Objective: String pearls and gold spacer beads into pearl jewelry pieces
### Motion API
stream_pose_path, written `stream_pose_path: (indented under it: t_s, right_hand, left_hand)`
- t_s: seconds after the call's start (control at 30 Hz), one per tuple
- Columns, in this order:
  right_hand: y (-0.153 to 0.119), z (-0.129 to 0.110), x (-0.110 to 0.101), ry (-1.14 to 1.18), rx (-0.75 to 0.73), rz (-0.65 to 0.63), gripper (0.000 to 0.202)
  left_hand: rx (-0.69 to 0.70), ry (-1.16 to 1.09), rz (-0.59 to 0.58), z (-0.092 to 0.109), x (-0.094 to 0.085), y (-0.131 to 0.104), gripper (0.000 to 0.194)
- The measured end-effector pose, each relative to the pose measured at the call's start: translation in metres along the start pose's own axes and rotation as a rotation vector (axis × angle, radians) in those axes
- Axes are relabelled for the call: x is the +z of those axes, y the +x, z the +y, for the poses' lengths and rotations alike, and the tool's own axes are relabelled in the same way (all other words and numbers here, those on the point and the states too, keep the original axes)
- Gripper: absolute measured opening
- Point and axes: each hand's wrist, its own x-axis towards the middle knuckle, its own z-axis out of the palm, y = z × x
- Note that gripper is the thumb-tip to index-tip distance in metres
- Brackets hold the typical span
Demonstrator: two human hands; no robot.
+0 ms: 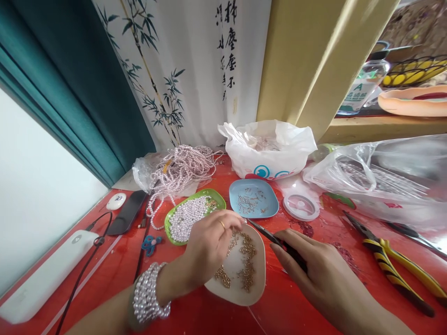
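Observation:
My left hand (213, 242) is above the white tray (232, 298) of gold beads (247, 270), thumb and fingers pinched on a tiny piece too small to name. My right hand (307, 260) is closed around dark-handled pliers (267, 234), whose tip points left and meets the left fingertips. Behind the left hand, a green tray (169, 232) holds white pearl beads (188, 217) and a few gold ones. A blue tray (272, 211) with small metal findings lies beyond the pliers. Several strands of pearl beads (152, 291) circle my left wrist.
Pearl strands (188, 167) are heaped at the back left. A white plastic bag (268, 160) and a clear bag (377, 181) stand behind. Yellow-black pliers (387, 260) lie at right, near a round lid (301, 206). A phone (127, 214), power bank (45, 279) and cable are at left.

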Motion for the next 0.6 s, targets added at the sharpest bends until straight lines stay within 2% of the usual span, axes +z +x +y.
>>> stream_pose_path:
  t_s: [0.07,0.17,0.4,0.6]
  right_hand:
    - [-0.0001,0.0001,0.0002,-0.002,0.007,-0.008,0.034]
    - [-0.0013,0.0006,0.001,0.003,0.011,-0.018,0.032]
    - [-0.0033,-0.0002,0.0021,0.033,0.01,-0.019,0.029]
    - [-0.0032,-0.0035,0.0037,0.042,0.0,-0.036,0.029]
  left_hand:
    - [0.066,0.052,0.002,-0.0001,-0.0001,0.0011,0.023]
    - [0.069,0.048,0.015,0.0011,0.0004,0.0025,0.021]
    - [0.025,-0.071,0.045,0.0011,0.0024,0.0033,0.012]
    - [-0.069,-0.191,0.108,0.005,0.0021,0.0029,0.008]
